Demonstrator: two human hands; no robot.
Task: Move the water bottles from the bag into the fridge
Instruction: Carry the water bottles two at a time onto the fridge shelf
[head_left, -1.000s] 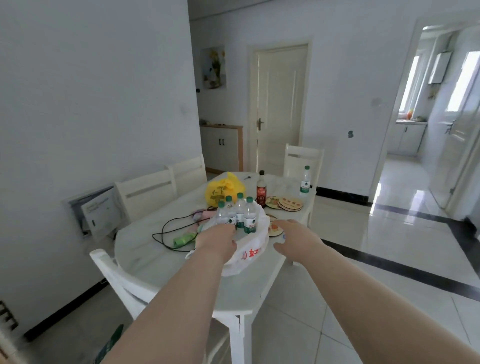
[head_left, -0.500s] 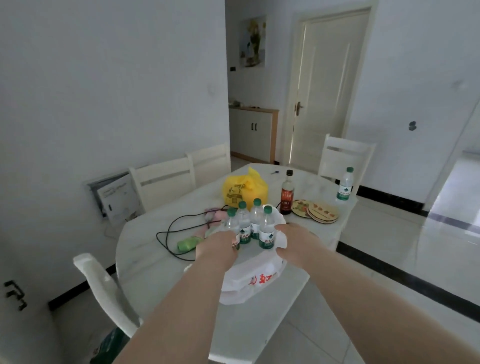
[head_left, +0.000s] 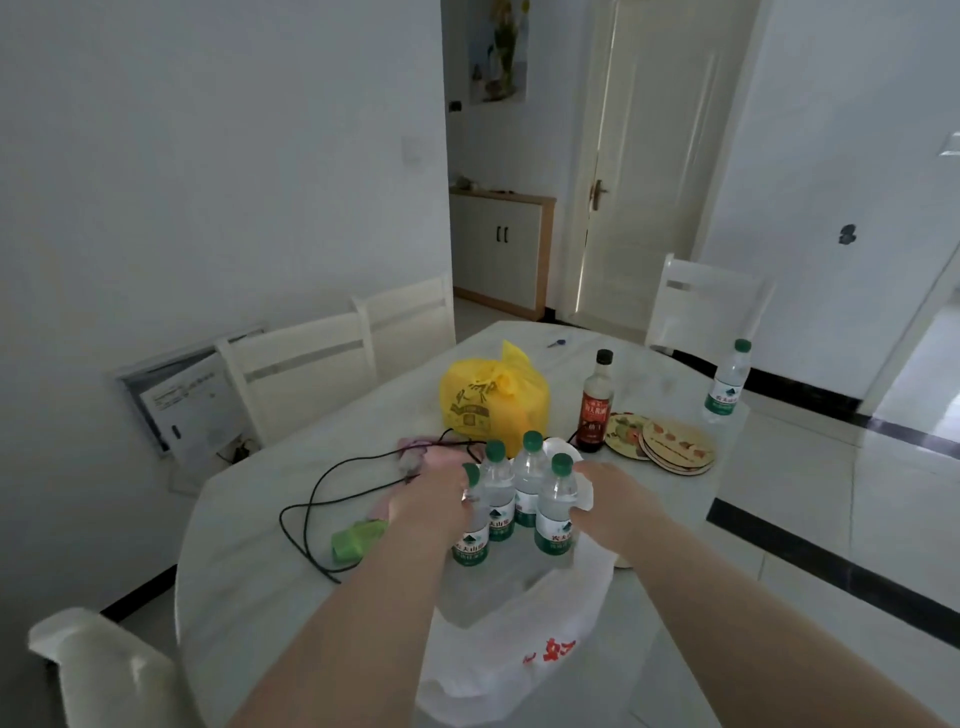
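Several clear water bottles (head_left: 525, 491) with green caps and green labels stand bunched upright over the white table (head_left: 249, 571). My left hand (head_left: 434, 501) presses on the left side of the bunch and my right hand (head_left: 610, 506) on the right side, so the bottles are clamped between them. The white plastic bag (head_left: 524, 644) with red print lies slack below and in front of the bottles, which show fully outside it. One more water bottle (head_left: 726, 385) stands alone at the table's far right edge. No fridge is in view.
Behind the bottles sit a yellow tied bag (head_left: 488, 402), a dark sauce bottle (head_left: 595, 408) and a stack of round mats (head_left: 670, 444). A black cable (head_left: 311, 493) and a green packet (head_left: 358, 538) lie to the left. White chairs (head_left: 301, 364) ring the table.
The view has come closer to the table. Both hands closed in on the bunch of bottles, and the bag has slid down off them, so their labels now show.
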